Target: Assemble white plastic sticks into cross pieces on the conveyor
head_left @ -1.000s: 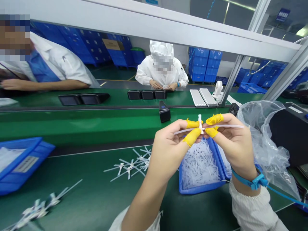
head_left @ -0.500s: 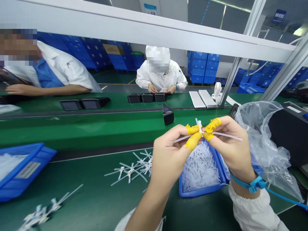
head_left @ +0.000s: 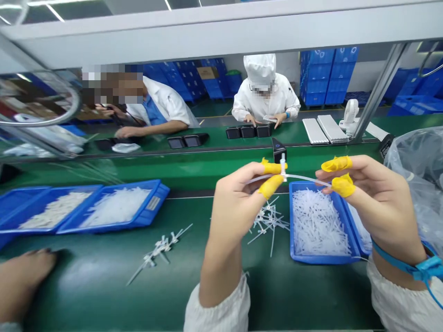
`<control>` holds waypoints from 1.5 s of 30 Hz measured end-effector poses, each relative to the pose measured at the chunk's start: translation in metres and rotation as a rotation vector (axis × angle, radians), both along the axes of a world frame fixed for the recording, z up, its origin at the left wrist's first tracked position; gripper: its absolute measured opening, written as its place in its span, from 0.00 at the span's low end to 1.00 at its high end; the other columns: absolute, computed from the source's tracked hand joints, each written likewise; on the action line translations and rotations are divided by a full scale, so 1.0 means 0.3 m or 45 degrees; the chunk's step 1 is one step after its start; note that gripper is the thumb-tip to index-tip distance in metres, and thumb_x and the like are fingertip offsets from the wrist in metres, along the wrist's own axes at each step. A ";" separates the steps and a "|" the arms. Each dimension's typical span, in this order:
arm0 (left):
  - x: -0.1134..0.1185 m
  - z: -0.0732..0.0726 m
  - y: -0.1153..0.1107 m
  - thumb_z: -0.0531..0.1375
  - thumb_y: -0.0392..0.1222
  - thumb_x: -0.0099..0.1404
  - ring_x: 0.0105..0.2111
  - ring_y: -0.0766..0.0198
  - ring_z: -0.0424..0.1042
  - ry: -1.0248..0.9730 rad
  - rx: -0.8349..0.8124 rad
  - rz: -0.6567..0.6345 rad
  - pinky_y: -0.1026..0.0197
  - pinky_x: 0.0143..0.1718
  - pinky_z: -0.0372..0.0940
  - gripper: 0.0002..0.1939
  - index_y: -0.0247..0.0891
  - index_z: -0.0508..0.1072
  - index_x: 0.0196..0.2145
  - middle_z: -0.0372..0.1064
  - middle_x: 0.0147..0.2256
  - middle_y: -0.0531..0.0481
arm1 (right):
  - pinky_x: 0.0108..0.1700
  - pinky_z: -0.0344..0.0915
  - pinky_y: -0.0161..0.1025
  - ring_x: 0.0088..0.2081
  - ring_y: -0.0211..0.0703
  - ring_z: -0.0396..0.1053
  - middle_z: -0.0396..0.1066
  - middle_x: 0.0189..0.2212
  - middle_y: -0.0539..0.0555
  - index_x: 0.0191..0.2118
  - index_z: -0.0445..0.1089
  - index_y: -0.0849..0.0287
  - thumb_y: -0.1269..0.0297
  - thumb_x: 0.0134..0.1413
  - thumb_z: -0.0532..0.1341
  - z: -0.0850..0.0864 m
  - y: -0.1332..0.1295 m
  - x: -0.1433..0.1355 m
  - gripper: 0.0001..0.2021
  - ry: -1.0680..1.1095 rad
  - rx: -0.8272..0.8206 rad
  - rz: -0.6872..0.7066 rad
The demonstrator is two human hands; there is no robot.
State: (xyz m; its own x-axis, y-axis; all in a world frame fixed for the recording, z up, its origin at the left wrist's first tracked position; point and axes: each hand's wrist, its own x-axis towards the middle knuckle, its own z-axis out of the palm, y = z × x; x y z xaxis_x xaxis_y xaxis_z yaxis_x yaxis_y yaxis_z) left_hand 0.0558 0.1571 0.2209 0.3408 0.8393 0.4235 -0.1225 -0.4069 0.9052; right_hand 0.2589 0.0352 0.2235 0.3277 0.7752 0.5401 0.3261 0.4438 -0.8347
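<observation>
My left hand point(head_left: 235, 198), with yellow finger cots on thumb and forefinger, pinches a small white tube connector point(head_left: 284, 176). A short tube stands up from it and thin clear tubes run out to both sides. My right hand point(head_left: 374, 198), also in yellow cots, is at the right tube's far end; thumb and forefinger are apart, and the tube tip meets the thumb. Under the hands, a blue bin point(head_left: 296, 256) holds many cut clear tubes. Beside it lies a pile of joined tube pieces point(head_left: 268, 219), partly behind my left hand.
More joined pieces point(head_left: 161, 249) lie on the green table at left. Blue bins point(head_left: 152, 203) with white parts stand further left, near another person's hand point(head_left: 27, 281). Across the raised ledge, two co-workers sit by black devices point(head_left: 247, 131). A plastic bag point(head_left: 418, 161) is at right.
My right hand has moved away from the connector to the tube's end, and its thumb and forefinger have parted. My left hand keeps its pinch. The view has swung left.
</observation>
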 end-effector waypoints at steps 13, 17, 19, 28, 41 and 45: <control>-0.320 -0.601 0.078 0.66 0.52 0.73 0.68 0.40 0.72 0.821 0.326 0.426 0.37 0.73 0.64 0.21 0.44 0.80 0.60 0.74 0.65 0.36 | 0.40 0.81 0.41 0.38 0.48 0.83 0.85 0.40 0.53 0.46 0.85 0.51 0.51 0.71 0.71 0.031 -0.006 0.027 0.10 -0.167 -0.187 0.108; -0.450 -0.687 0.123 0.71 0.62 0.67 0.79 0.34 0.52 0.884 0.136 0.507 0.31 0.80 0.48 0.48 0.43 0.61 0.76 0.54 0.77 0.32 | 0.39 0.79 0.40 0.38 0.48 0.81 0.85 0.41 0.52 0.47 0.84 0.51 0.53 0.73 0.70 0.022 -0.010 0.041 0.09 -0.238 -0.229 0.168; -0.484 -0.708 0.159 0.71 0.65 0.65 0.82 0.33 0.43 0.879 -0.019 0.400 0.32 0.81 0.41 0.56 0.44 0.52 0.80 0.46 0.80 0.31 | 0.41 0.79 0.40 0.39 0.47 0.82 0.86 0.42 0.52 0.49 0.84 0.50 0.55 0.73 0.69 0.008 -0.004 0.049 0.08 -0.286 -0.239 0.203; -0.398 -0.716 0.203 0.79 0.70 0.53 0.83 0.29 0.37 0.978 0.085 -0.016 0.29 0.80 0.41 0.76 0.47 0.40 0.83 0.34 0.83 0.30 | 0.50 0.76 0.47 0.48 0.55 0.81 0.84 0.52 0.58 0.57 0.79 0.54 0.62 0.73 0.65 -0.137 0.110 -0.033 0.12 -0.874 -0.495 0.433; -0.203 -0.648 0.106 0.79 0.63 0.55 0.79 0.25 0.49 1.410 0.206 -0.013 0.25 0.72 0.55 0.73 0.46 0.41 0.83 0.46 0.79 0.25 | 0.75 0.53 0.73 0.69 0.73 0.68 0.77 0.62 0.74 0.63 0.72 0.70 0.65 0.67 0.67 -0.356 0.230 -0.208 0.23 -1.207 -1.015 0.467; -0.159 -0.618 0.097 0.79 0.55 0.58 0.78 0.24 0.49 1.550 0.247 -0.081 0.25 0.69 0.59 0.65 0.47 0.48 0.82 0.42 0.80 0.26 | 0.72 0.59 0.71 0.64 0.73 0.72 0.81 0.54 0.76 0.61 0.75 0.72 0.61 0.70 0.67 -0.353 0.226 -0.219 0.22 -1.272 -1.041 0.551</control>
State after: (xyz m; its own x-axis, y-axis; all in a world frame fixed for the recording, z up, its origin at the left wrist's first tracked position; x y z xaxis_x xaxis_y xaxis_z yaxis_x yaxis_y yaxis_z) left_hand 0.0081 0.1861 0.0357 0.6382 0.7654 -0.0825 0.7330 -0.5715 0.3688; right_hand 0.1931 0.1029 0.1177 -0.2783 0.9253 -0.2575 0.9030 0.1607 -0.3985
